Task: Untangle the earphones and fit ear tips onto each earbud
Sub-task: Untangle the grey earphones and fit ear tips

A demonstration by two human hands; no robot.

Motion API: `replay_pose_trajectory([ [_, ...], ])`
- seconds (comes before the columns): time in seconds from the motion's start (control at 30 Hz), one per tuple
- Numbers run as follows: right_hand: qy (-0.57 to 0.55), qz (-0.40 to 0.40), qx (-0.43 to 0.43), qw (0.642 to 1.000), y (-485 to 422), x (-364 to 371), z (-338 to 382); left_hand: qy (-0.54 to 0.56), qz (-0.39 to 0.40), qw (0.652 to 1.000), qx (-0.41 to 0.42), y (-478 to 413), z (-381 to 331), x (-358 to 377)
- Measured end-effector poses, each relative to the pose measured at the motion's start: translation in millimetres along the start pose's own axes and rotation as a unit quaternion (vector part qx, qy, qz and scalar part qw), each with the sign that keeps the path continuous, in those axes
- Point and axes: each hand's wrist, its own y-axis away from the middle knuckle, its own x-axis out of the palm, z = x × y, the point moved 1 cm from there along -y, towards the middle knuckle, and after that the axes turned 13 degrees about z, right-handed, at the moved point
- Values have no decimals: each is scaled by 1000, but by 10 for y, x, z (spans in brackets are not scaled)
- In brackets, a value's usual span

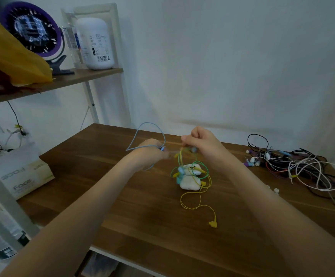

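Earphones (pixel 191 173) lie knotted on the table (pixel 142 216), just on our side of both hands. Our left hand (pixel 152 154) grips the blue cord (pixel 148 124), which loops off to the far left. Our right hand (pixel 202 142) pinches the green and yellow cords (pixel 179 158) rising from the knot, so the strands should part sideways.

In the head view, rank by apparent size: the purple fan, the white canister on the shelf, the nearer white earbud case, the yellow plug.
1. purple fan
2. white canister
3. nearer white earbud case
4. yellow plug
Fan and canister stand farther from the camera yet look bigger, so the order holds.
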Motion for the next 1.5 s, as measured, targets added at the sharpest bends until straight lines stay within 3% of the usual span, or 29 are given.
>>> replay_pose_trajectory([
  [0.1, -60, -16, -20, 998, 17, -69, 7, 31, 21, 999, -13, 8, 66, -24],
  [0.2, -31, -8, -3, 999, 19, -112, -9, 77, 39, 996, -21, 26, 107, -43],
  [0.33, 68, 101, 73, 990, 50, -29, -126, 121, 30, 992, 17, 36, 42, -48],
  [0.47, 101, 173, 61, 978, 18, 149, -153, 137, 10, 988, 77, 59, -66, -89],
  [0.63, 110, 147, 21, 983, -24, 235, -119, 219, -1, 969, 116, 133, -128, -172],
  [0.77, 44, 137, 7, 990, -16, 185, -132, 326, 17, 935, 141, 187, -135, -185],
  [0.9, 22, 60, 5, 998, -32, 112, -184, 394, 44, 911, 118, 178, -99, -156],
  [1.1, -21, -27, 28, 999, -15, 55, -150, 269, 33, 961, 63, 183, -44, -169],
  [1.37, -107, -91, 44, 989, -28, 74, -143, 167, -58, 983, 44, 129, -41, -108],
  [1.5, -120, -63, 46, 990, -16, 65, -125, 116, -37, 991, 57, 147, -12, -61],
])
